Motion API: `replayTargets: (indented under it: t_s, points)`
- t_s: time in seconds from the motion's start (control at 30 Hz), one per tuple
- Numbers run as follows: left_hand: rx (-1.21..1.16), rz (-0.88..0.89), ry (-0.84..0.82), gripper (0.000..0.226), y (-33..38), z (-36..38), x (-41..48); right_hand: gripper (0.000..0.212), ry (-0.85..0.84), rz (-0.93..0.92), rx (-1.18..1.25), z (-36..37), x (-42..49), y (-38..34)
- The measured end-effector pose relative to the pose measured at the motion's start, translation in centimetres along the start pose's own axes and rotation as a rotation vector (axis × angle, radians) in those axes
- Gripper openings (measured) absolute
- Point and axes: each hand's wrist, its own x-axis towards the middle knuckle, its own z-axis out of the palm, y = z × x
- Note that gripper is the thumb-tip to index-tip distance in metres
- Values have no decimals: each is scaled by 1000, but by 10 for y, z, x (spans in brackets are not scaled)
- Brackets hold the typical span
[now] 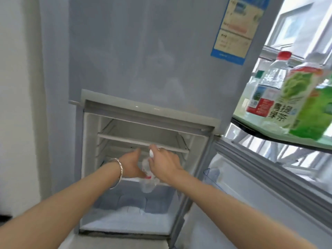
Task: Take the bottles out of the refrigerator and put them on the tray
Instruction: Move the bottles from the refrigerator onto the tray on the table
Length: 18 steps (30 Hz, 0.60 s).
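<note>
- At centre frame we have both hands inside the lower compartment of the refrigerator (115, 133), whose door (251, 186) stands swung out at lower right.
- The clear bottle (148, 174) lies tilted between the hands, white cap up near the wire shelf (142, 141), base down toward the lip of the lower ledge.
- Our right hand (165, 165) is curled over the bottle's upper part, fingers closed around the neck region; the cap shows just above the knuckles.
- Our left hand (132, 165), the one with the bracelet (118, 172), is cupped flat against the bottle's left side. Whether its fingers wrap behind the bottle we cannot tell.
- The bottle wall looks thin and crumpled, so we judge it will give under pressure. Grip at the neck and shoulder, where it is stiffer, and support the base with the left palm.
- Draw the bottle toward us and slightly downward, so that the cap clears the wire shelf before we lift.
- Frost covers the compartment floor at lower centre; expect a wet, slippery surface on the bottle and keep both hands on it until it is out.
- At right of frame, a red-capped water bottle (269, 81) and a green tea bottle (305, 101) stand on a green surface (251, 121), which we take to be the tray. Free space remains in front of them for this one.
</note>
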Motion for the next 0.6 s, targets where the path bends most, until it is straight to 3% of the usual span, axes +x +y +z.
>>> replayTargets:
  t_s: [0.07,0.23,0.4,0.53,0.6]
  points:
    - [-102,106,-57,115,25,-4,-9,34,4,20,15,-44,-19,0]
    - [-248,330,-17,76,87,-19,-33,42,-84,167,124,-148,-49,10]
    - [-364,450,94,50,146,-63,-64,61,10,263,646,-228,-88,27]
    - [-478,560,218,73,205,-107,-77,82,-30,223,679,-249,-116,55]
    - [-526,615,247,77,240,-119,-76,87,51,241,645,-249,-120,70]
